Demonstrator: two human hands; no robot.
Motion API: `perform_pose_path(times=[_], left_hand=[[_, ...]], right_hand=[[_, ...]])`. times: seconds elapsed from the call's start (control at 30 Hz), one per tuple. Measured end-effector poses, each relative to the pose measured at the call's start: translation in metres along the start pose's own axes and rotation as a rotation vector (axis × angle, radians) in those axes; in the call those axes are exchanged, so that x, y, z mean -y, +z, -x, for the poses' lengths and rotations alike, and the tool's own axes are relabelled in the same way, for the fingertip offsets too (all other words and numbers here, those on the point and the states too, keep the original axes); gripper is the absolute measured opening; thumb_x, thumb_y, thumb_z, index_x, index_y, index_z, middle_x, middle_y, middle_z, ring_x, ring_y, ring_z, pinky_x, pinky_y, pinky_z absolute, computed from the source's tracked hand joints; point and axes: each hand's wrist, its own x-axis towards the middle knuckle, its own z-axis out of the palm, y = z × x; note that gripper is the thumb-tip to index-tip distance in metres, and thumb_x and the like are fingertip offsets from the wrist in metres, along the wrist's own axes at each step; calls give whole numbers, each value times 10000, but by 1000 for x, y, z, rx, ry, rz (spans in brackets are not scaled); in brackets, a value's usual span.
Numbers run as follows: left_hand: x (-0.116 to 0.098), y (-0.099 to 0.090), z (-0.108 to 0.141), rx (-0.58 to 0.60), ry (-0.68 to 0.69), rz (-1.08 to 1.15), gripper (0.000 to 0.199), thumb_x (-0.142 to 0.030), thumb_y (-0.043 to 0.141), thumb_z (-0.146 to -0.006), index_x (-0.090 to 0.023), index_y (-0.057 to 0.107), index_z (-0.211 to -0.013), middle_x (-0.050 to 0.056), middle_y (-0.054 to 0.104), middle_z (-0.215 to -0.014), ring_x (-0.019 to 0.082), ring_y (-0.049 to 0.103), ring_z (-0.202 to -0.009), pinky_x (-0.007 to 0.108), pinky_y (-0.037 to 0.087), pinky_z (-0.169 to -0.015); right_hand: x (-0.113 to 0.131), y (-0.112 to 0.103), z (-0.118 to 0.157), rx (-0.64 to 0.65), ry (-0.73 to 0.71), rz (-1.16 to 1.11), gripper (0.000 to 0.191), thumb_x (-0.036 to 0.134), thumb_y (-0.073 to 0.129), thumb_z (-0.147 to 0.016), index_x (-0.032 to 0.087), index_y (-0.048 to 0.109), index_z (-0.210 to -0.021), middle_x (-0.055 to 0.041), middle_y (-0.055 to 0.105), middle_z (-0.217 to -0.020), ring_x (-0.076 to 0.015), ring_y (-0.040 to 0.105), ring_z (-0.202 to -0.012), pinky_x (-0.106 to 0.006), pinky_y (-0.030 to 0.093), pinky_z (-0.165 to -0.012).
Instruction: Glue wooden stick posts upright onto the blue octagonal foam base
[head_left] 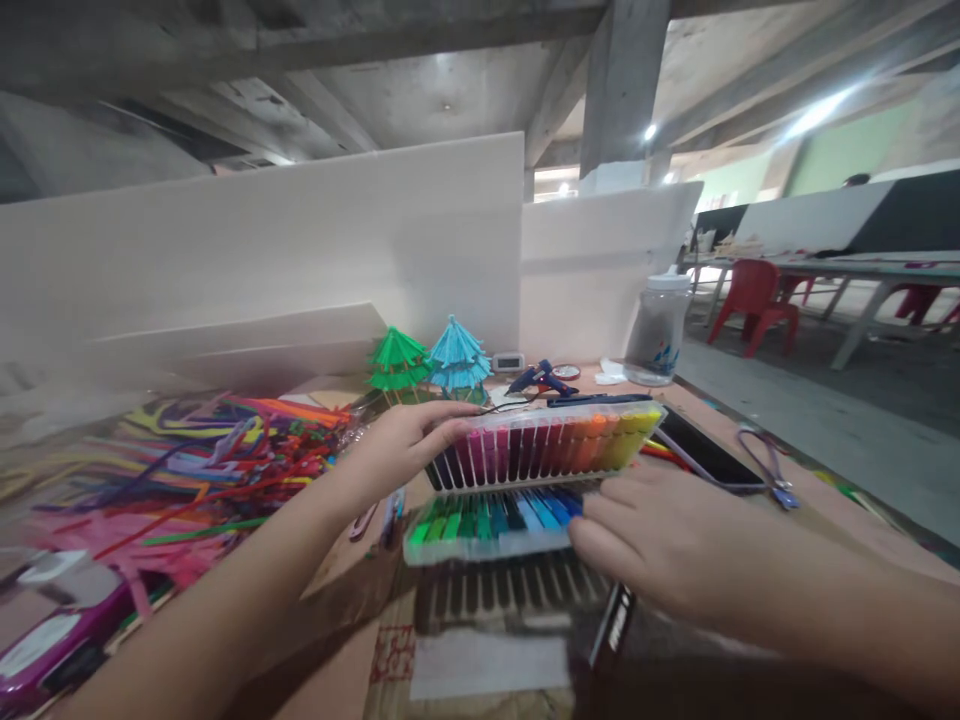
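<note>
A clear marker case [480,548] stands partly unfolded in front of me, with red, orange and yellow markers in the upper half and green and blue ones in the lower half. My left hand [409,445] grips the upper half at its left end, fingers over the top edge. Against the right side of the lower half rests my right hand [637,525], its fingers curled. A black marker [613,625] sticks out below that hand; whether the fingers hold it is hard to make out.
Colourful pipe cleaners [225,450] are heaped on the left. Behind the case are green [397,360] and blue [457,355] paper trees, a glue gun [540,380] and a bottle [658,325]. A phone [701,450] and scissors [772,470] lie at the right.
</note>
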Motion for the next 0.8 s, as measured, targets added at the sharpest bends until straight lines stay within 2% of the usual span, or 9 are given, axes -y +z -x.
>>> perform_pose_path(times=[0.1, 0.2, 0.3, 0.47, 0.53, 0.57, 0.63, 0.7, 0.8], left_hand=[[22, 10, -8, -166, -114, 313, 606, -701, 655, -798, -216, 750, -1149, 80, 723, -1240, 303, 623, -1199, 400, 457, -1054], [43, 28, -14, -192, -162, 418, 803, -841, 441, -828, -148, 732, -1111, 119, 761, -1048, 295, 698, -969, 413, 566, -847], [57, 47, -15, -223, -209, 469, 837, -852, 365, -851, -134, 694, -1131, 97, 754, -883, 261, 699, -805, 389, 584, -710], [67, 64, -10, -307, -246, 442, 748, -775, 359, -912, -129, 648, -1152, 105, 738, -998, 260, 685, -942, 381, 571, -825], [70, 70, -7, -370, -251, 385, 688, -722, 332, -953, -148, 621, -1198, 108, 712, -1126, 256, 652, -1070, 374, 529, -935], [71, 73, -5, -404, -257, 351, 646, -687, 329, -973, -164, 598, -1240, 105, 689, -1194, 251, 627, -1129, 371, 498, -985], [74, 80, -1, -453, -278, 282, 572, -622, 341, -998, -191, 549, -1311, 97, 651, -1271, 245, 593, -1189, 372, 459, -1030], [76, 85, 2, -467, -306, 228, 535, -580, 346, -1009, -193, 541, -1321, 99, 655, -1250, 251, 603, -1165, 378, 472, -998], [80, 87, 4, -471, -330, 163, 520, -548, 326, -1020, -192, 526, -1342, 100, 659, -1235, 252, 620, -1122, 376, 487, -954]], right_hand=[[14, -4, -1, 124, -43, -55, 195, 117, 640, -796, 233, 488, -759, 30, 587, -611, -175, 516, -507, -359, 265, -488], [25, -3, -4, 233, -39, -110, 213, 129, 690, -740, 237, 509, -772, 34, 601, -593, -174, 508, -472, -373, 213, -445], [31, 4, -5, 296, -44, -214, 210, 113, 705, -743, 231, 539, -792, 34, 629, -613, -161, 499, -459, -366, 194, -427], [30, 17, -4, 316, -74, -418, 162, 149, 731, -789, 214, 589, -832, 24, 669, -693, -159, 556, -538, -347, 285, -461], [24, 16, -6, 290, -39, -550, 163, 312, 740, -843, 204, 623, -880, 5, 690, -792, -164, 613, -642, -317, 364, -517], [18, 13, -7, 302, 34, -605, 205, 390, 720, -874, 205, 633, -892, -1, 693, -830, -167, 634, -700, -301, 399, -556], [2, 6, -10, 339, 151, -690, 126, 298, 586, -985, 210, 657, -930, -2, 706, -877, -156, 658, -777, -273, 444, -643], [-19, -1, -10, 385, 263, -726, 183, 254, 513, -1018, 209, 688, -1045, -18, 737, -919, -158, 676, -788, -271, 463, -671], [-52, -3, -2, 308, 391, -730, 340, 232, 519, -1001, 263, 638, -1318, -33, 756, -1117, -172, 698, -924, -277, 491, -749]])
